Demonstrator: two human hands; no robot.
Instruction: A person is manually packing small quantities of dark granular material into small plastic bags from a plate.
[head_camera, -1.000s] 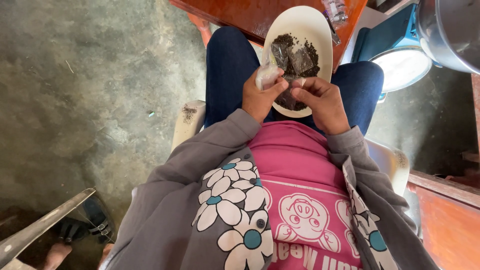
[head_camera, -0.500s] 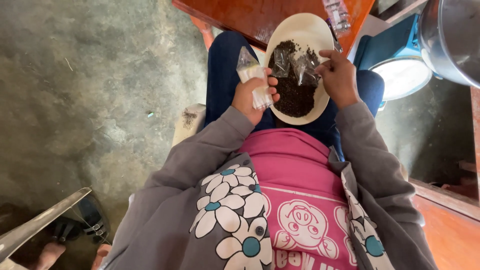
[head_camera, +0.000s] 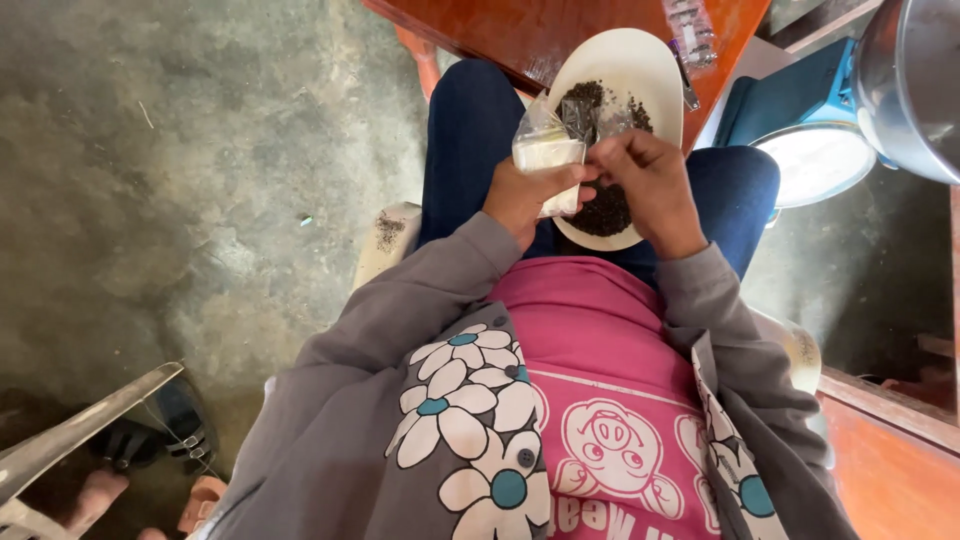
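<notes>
The left hand (head_camera: 528, 195) is closed around a stack of small clear plastic bags (head_camera: 547, 150), held above the person's lap. Just to its right, the right hand (head_camera: 648, 185) pinches one small clear bag (head_camera: 600, 118) over a cream plate (head_camera: 640, 60) of dark peppercorns (head_camera: 608, 208). Farther right stands a blue kitchen scale (head_camera: 790, 115).

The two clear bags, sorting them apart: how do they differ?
The left-hand bag holds a pale whitish block; the right-hand bag holds dark granules. The left-hand bag is wider, the right-hand bag narrower. Left hand grips one, right hand the other. Both are clear plastic, above the plate.
</notes>
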